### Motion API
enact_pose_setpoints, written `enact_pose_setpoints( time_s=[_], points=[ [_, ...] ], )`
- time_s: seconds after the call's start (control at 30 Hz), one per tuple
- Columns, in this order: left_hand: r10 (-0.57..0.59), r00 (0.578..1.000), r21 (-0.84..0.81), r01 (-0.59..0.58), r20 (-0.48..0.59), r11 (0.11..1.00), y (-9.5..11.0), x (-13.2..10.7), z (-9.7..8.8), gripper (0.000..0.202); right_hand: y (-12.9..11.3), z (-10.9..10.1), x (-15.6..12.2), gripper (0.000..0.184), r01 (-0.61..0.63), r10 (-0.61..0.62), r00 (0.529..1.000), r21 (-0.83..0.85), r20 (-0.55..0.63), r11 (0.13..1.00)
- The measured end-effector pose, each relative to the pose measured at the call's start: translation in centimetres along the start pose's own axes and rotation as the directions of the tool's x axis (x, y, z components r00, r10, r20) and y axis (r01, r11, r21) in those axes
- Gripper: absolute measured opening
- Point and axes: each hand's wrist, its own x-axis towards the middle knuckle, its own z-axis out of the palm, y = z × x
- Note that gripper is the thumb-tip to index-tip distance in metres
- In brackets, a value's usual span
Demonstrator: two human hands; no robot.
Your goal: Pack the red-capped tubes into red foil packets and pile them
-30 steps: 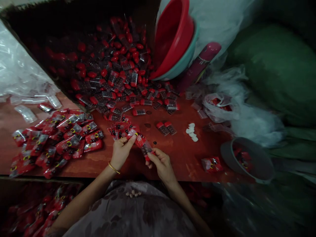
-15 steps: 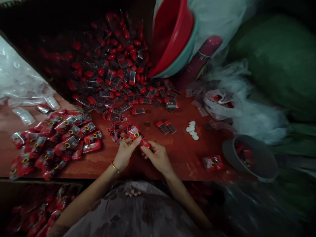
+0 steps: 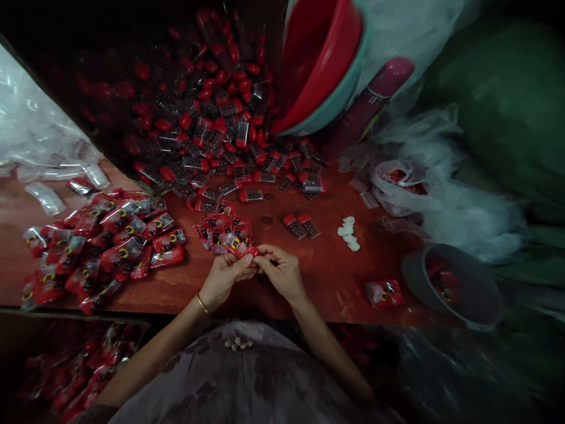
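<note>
Between both hands, at the front middle of the table, is a small red printed packet (image 3: 241,247). My left hand (image 3: 224,275) pinches it from the left, thumb on top. Fingers of my right hand (image 3: 282,271) close on its right end. Just behind the hands lies a loose stack of flat red printed sleeves (image 3: 214,228). Two small clear containers with red caps (image 3: 301,226) rest to the right of that stack. Off to the left spreads a heap of filled red packets (image 3: 119,235). The fingers partly hide the held packet.
A tipped carton holds many red-capped containers (image 3: 220,135), spilling onto the red-brown table (image 3: 326,277). Red and teal basins (image 3: 324,65) lean beside a maroon flask (image 3: 375,100). White pieces (image 3: 348,234), a single packet (image 3: 384,293) and a grey tub (image 3: 494,312) are to the right.
The packet has been drawn slightly closer to me and lies flatter, both hands still on it. The whole view has shifted a little.
</note>
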Motion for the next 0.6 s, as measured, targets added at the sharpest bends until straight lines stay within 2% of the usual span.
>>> enact_pose_setpoints(
  time_s=[0.17,0.33,0.43,0.5,0.6],
  points=[
    [-0.012,1.000,0.022,0.012,0.028,1.000,0.7,0.0,-1.1,0.040,-0.2,0.5,0.6,0.017,0.039,-0.034,0.995,-0.046,0.098,0.998],
    [-0.078,0.985,0.129,0.058,0.156,0.990,1.0,-0.3,-3.1,0.040,0.3,0.9,0.2,0.030,0.150,-0.113,0.974,-0.190,0.196,0.970],
    [-0.128,0.973,0.165,0.096,0.194,0.982,0.9,-0.7,-4.2,0.044,0.6,1.3,-0.1,0.027,0.197,-0.143,0.956,-0.195,0.257,0.961],
    [-0.124,0.976,0.123,0.103,0.177,0.987,0.6,-1.0,-4.8,0.047,0.8,2.1,-0.3,0.025,0.206,-0.150,0.953,-0.199,0.264,0.958],
    [-0.090,0.992,0.058,0.085,0.092,0.995,0.4,-1.7,-5.4,0.052,0.8,3.8,-0.5,0.023,0.206,-0.145,0.954,-0.221,0.261,0.953]
  ],
)
